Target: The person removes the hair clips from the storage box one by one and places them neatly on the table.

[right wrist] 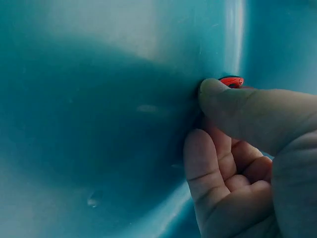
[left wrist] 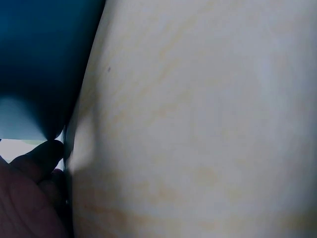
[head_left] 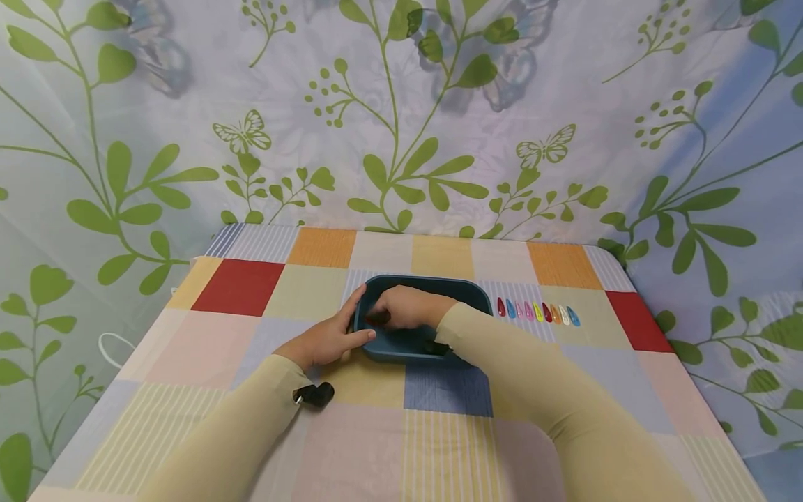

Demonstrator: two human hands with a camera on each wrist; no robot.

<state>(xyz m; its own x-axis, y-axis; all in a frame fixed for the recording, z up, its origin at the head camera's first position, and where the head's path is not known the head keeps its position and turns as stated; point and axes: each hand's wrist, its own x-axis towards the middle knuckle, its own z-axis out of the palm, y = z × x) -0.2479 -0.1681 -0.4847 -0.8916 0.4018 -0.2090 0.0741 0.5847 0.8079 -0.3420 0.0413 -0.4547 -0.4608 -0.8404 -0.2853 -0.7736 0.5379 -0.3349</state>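
A dark blue tray (head_left: 464, 287) sits mid-table on a patchwork cloth (head_left: 238, 286). My right hand (head_left: 401, 310) reaches into the tray. In the right wrist view my right hand (right wrist: 204, 118) has curled fingers, and a small red hair clip (right wrist: 231, 81) sits pinched at the thumb tip against the tray's wall (right wrist: 99, 99). My left hand (head_left: 332, 335) rests against the tray's near-left corner, fingers straight along its side and thumb along the front rim. In the left wrist view I see only the tray's side (left wrist: 44, 59), a fingertip (left wrist: 39, 156) and pale cloth (left wrist: 198, 124).
A row of several coloured hair clips (head_left: 536, 312) lies on the cloth just right of the tray. A black device (head_left: 316, 394) sits at my left wrist. A leaf-printed curtain (head_left: 401, 104) hangs behind the table. A white cord loop (head_left: 113, 348) hangs off the left edge.
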